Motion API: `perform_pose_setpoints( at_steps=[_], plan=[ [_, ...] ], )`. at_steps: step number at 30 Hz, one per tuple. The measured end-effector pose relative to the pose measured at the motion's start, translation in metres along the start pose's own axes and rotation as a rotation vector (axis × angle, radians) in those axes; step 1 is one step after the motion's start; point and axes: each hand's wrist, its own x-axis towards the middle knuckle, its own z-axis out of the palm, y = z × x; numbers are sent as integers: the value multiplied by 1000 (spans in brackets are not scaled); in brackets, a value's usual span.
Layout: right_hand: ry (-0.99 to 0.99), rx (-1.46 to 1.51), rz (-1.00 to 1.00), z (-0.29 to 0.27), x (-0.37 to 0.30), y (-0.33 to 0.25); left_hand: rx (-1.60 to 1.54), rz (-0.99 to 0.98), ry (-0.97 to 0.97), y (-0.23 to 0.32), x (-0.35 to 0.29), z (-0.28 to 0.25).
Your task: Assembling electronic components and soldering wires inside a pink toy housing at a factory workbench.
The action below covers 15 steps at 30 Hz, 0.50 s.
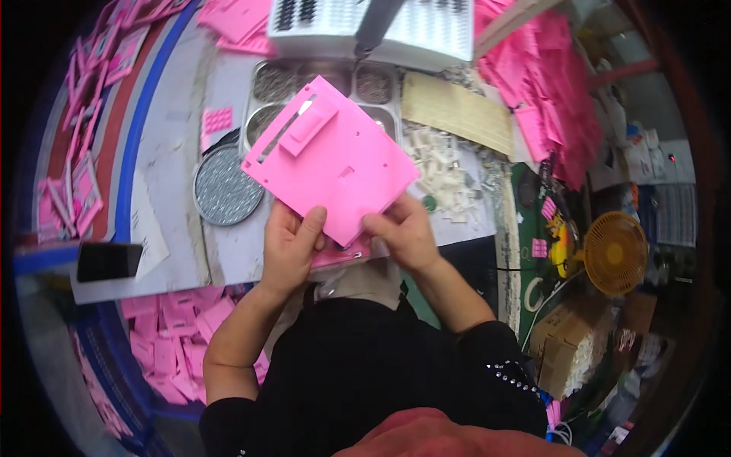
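Observation:
A flat pink plastic panel (350, 183), with a long slot and a raised block near its far left edge, is held up above the table in front of me. My left hand (295, 240) grips its near left edge, thumb on top. On the near right edge, my right hand (406, 232) pinches it between thumb and fingers. The undersides of the fingers are hidden by the panel. Just below it, another pink piece (346, 255) lies near my lap. Left of the panel sits a round dish (227, 185) full of small silvery pins.
Behind the panel is a metal tray (263, 126) with compartments of small metal parts. White plastic bits (445, 179) are scattered at right. A dark phone (109, 260) lies at the table's left corner. Pink parts (171, 343) fill a bin below; a conveyor (141, 129) runs along the left.

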Motion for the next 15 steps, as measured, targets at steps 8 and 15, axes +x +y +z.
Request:
perform_pose_setpoints(
  at_steps=[8,15],
  plan=[
    [-329,-505,105,-3,84,-34,243,122,119,42,-4,-56],
    [-698,-827,110,47,149,-109,593,565,286,98,43,-61]
  ],
)
